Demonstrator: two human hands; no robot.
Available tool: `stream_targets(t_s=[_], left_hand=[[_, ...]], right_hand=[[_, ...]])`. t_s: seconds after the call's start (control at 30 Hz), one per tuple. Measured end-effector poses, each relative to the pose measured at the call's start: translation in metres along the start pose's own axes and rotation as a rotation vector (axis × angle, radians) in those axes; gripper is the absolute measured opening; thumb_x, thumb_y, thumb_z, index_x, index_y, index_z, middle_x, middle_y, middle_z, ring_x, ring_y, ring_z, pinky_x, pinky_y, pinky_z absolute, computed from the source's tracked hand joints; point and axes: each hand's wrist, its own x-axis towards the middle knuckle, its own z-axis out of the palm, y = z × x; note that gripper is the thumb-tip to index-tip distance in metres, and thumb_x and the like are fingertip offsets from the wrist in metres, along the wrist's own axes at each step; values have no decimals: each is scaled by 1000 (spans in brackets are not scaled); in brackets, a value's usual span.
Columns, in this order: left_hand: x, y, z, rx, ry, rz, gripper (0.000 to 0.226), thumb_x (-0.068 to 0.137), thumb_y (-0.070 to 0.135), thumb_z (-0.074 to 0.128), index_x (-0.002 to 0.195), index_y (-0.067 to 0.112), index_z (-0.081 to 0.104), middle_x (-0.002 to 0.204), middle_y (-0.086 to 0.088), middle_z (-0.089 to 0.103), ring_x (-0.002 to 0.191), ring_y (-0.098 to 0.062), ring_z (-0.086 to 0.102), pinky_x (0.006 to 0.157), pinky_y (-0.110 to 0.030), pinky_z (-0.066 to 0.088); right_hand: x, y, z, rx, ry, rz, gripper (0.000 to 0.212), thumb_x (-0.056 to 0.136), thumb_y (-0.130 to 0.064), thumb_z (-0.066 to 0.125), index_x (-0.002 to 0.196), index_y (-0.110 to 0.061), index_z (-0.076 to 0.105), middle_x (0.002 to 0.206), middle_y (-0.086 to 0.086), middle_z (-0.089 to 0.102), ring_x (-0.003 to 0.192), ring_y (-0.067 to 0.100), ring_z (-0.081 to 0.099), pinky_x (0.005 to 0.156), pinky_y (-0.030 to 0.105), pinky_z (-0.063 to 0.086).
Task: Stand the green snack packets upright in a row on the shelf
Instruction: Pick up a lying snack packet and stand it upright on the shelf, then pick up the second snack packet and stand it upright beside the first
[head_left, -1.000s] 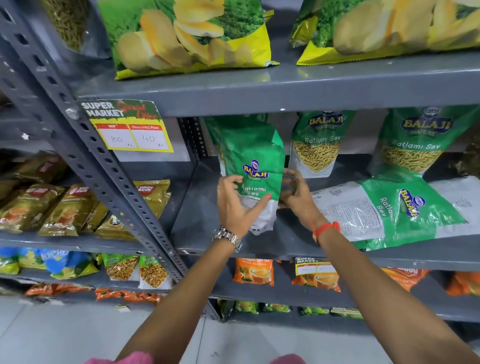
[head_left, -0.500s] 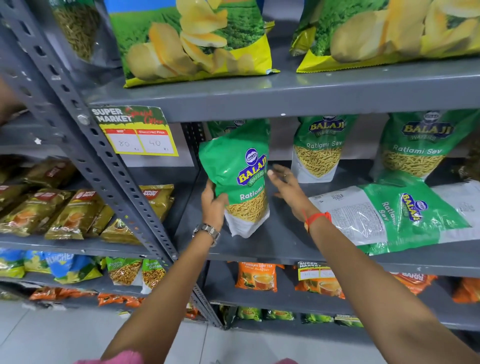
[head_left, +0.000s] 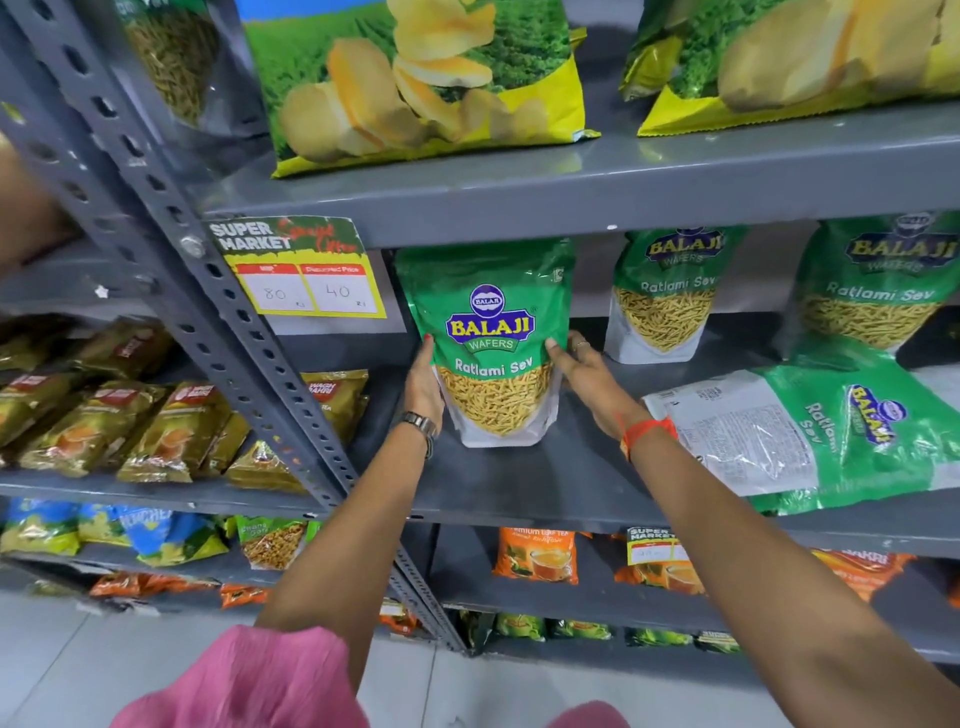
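A green Balaji Ratlami Sev packet (head_left: 491, 338) stands upright, front facing me, at the left end of the grey middle shelf (head_left: 519, 488). My left hand (head_left: 423, 387) grips its left edge and my right hand (head_left: 587, 382) presses against its right edge. Two more green packets stand upright further back, one (head_left: 667, 296) in the middle and one (head_left: 872, 291) at the right. Another green packet (head_left: 810, 431) lies flat on its face at the right front of the shelf.
Large chip bags (head_left: 415, 78) sit on the shelf above. A slanted grey upright post (head_left: 208, 270) and a yellow price tag (head_left: 301, 275) are left of the packet. Gold packets (head_left: 130, 410) fill the left bay; orange tea packets (head_left: 537, 553) sit below.
The packet was turned from tilted and back-facing to upright with its front toward me, and set at the shelf's left end. Both hands shifted to its sides.
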Motion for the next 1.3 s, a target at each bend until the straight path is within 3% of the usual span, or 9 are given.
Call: stream_targets(t_s=[0.1, 0.37, 0.5, 0.67, 0.83, 0.93, 1.13, 1.23, 1.3], left_hand=[[3, -5, 2, 77, -13, -31, 56, 92, 46, 31, 134, 11, 43, 140, -10, 47, 128, -25, 45, 92, -31, 36], [-11, -10, -5, 62, 45, 17, 52, 93, 40, 34, 130, 5, 45, 141, -19, 46, 126, -31, 47, 99, -37, 39], [-32, -20, -11, 89, 42, 59, 51, 94, 40, 30, 130, 7, 45, 139, -14, 47, 101, -20, 58, 92, -32, 38], [-42, -33, -24, 110, 89, 14, 53, 93, 45, 27, 133, 13, 42, 144, -11, 42, 132, -26, 40, 92, -28, 32], [-52, -32, -28, 93, 88, 10, 54, 94, 46, 25, 136, 16, 38, 147, -9, 38, 135, -23, 36, 100, -28, 30], [-54, -34, -30, 127, 181, 31, 58, 89, 52, 33, 133, 16, 42, 144, -9, 43, 131, -25, 42, 109, -34, 31], [-77, -86, -26, 102, 698, 155, 30, 90, 22, 42, 96, -4, 55, 90, -25, 61, 78, -34, 56, 71, -40, 47], [-103, -126, 12, -10, 564, 1, 26, 80, 19, 45, 56, 8, 47, 48, -7, 51, 45, -21, 40, 43, -22, 35], [-114, -141, 50, -73, 460, -57, 32, 79, 17, 43, 48, 14, 35, 24, 6, 37, 27, -10, 29, 33, -13, 18]], right_hand=[[-2, 4, 2, 7, -26, 35, 40, 94, -34, 42, 132, -21, 40, 127, -1, 53, 116, 13, 50, 101, 30, 41], [-27, 9, 3, 23, 0, -1, 36, 93, -31, 45, 128, -20, 45, 122, -2, 57, 109, 9, 57, 92, 19, 46], [-54, 11, 8, 70, -7, -16, 32, 94, -26, 44, 126, -18, 46, 118, -3, 58, 99, -2, 57, 74, 2, 48], [-81, 21, 16, 107, 6, -26, 25, 94, -20, 44, 119, -17, 47, 112, -3, 60, 94, -6, 58, 76, 4, 48], [-95, 28, 18, 69, 36, -37, 34, 92, -25, 49, 123, -11, 50, 122, 7, 61, 110, 12, 59, 98, 26, 46], [-99, 25, 18, 55, 56, -42, 31, 91, -24, 51, 119, -12, 51, 119, 4, 60, 107, 10, 59, 93, 20, 48], [-134, 11, -22, 149, 869, -274, 11, 87, -15, 54, 90, -25, 58, 85, -5, 63, 81, 5, 61, 69, 21, 48], [-143, 6, -65, 216, 1345, -231, 12, 87, -9, 51, 92, -19, 57, 91, 0, 61, 79, -1, 57, 67, 20, 45], [-141, 14, -92, 138, 1422, -69, 19, 87, -12, 54, 106, -11, 54, 112, 14, 56, 98, 22, 55, 76, 28, 42]])
